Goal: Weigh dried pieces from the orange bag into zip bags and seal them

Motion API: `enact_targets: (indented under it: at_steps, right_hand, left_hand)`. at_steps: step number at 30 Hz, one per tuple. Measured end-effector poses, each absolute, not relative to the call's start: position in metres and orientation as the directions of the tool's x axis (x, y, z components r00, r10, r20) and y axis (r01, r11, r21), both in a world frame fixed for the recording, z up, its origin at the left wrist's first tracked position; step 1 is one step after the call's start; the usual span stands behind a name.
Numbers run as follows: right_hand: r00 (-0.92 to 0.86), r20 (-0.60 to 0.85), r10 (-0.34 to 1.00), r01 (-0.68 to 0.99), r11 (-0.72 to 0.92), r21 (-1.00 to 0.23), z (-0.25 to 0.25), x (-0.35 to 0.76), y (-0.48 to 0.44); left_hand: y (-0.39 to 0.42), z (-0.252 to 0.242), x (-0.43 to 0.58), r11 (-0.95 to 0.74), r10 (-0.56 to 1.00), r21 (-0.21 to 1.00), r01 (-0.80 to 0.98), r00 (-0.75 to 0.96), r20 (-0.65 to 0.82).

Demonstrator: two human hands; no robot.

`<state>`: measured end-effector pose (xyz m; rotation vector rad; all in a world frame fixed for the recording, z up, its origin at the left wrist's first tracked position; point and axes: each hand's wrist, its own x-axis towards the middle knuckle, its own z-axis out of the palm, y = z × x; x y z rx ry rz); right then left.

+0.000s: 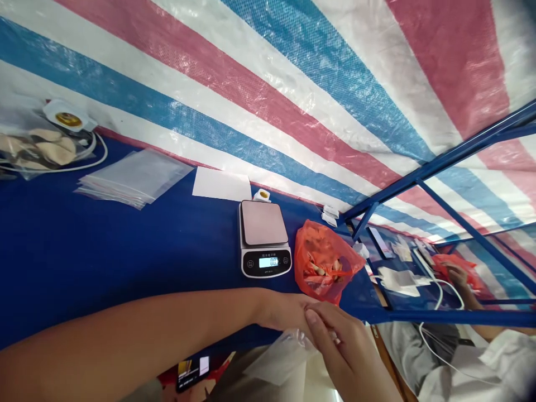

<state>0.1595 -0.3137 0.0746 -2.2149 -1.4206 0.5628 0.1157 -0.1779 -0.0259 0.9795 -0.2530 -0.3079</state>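
Observation:
My left hand (294, 311) reaches across in front of the scale, with its fingers hidden behind my right hand. My right hand (354, 343) is closed, thumb against fingers, and meets the left hand. A clear plastic bag (285, 357) hangs below the two hands, with a pale bit of it showing between my right thumb and fingers. Just beyond the hands stands a digital kitchen scale (264, 223) with a bare platform and a lit display that seems to read zero. An open red plastic bag (324, 259) to its right holds pale brown pieces.
Flat zip bags (134, 176) lie stacked at the left on the blue table (180, 240), beside a white paper (221, 183). Further left is a bag of sliced pieces (46, 148). A phone (193, 373) is below the table edge. Beyond a blue frame bar (444, 317), another person's hand (458, 276) touches a red bag.

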Motion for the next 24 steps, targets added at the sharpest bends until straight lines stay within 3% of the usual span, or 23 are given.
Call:
enact_targets:
  at_steps: [12, 16, 18, 21, 24]
  right_hand:
    - [0.407, -0.058, 0.911, 0.758, -0.373, -0.535, 0.075, 0.147, -0.316]
    - [0.409, -0.124, 0.904, 0.687, -0.395, -0.609, 0.075, 0.156, -0.323]
    - [0.546, -0.094, 0.833, 0.582, -0.457, -0.673, 0.066, 0.179, -0.329]
    - [0.843, -0.003, 0.538, 0.311, -0.492, -0.813, 0.041, 0.229, -0.330]
    - [0.919, -0.125, 0.374, 0.024, -0.370, -0.929, 0.015, 0.267, -0.320]
  left_hand:
    - [-0.178, -0.025, 0.108, 0.534, -0.354, 0.808, 0.249, 0.934, -0.054]
    - [-0.178, -0.020, 0.108, 0.503, -0.342, 0.839, 0.208, 0.939, -0.028]
    - [-0.178, -0.019, 0.110, 0.499, -0.370, 0.826, 0.264, 0.926, -0.073]
    - [-0.178, -0.020, 0.111, 0.483, -0.391, 0.797, 0.363, 0.904, -0.174]
    - [-0.177, -0.022, 0.111, 0.493, -0.394, 0.784, 0.377, 0.900, -0.185]
